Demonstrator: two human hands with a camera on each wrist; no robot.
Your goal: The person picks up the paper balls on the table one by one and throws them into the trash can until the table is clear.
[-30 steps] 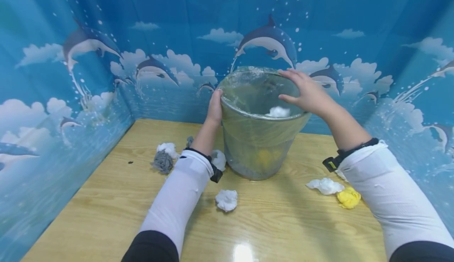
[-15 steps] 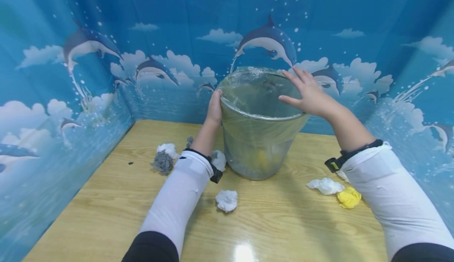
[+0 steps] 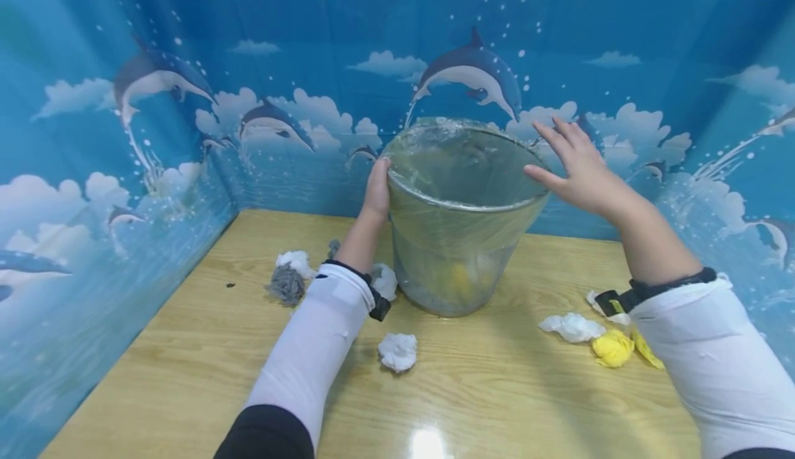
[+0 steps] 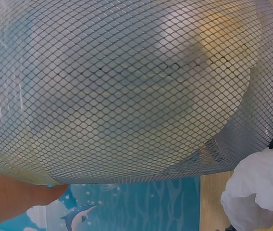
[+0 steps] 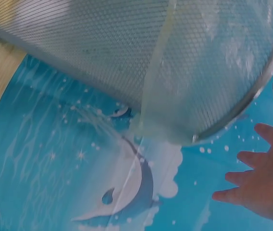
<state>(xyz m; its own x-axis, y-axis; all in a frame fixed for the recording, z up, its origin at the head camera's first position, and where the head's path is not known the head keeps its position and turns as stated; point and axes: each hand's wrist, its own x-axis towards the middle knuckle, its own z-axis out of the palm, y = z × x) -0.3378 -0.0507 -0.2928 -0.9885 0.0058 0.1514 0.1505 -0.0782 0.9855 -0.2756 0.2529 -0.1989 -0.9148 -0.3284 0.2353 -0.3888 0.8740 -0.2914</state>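
Bin (image 3: 456, 238): your left hand (image 3: 376, 193) is gripping its nine-o'clock rim; your right hand (image 3: 580, 169) is hovering spread, released, clear at three o'clock.

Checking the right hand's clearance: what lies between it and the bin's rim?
Nothing. In the right wrist view, only the blue backdrop shows between the open right hand and the mesh bin.

bin (image 3: 459, 238) on table (image 3: 186, 376), paper wads (image 3: 397, 350) around
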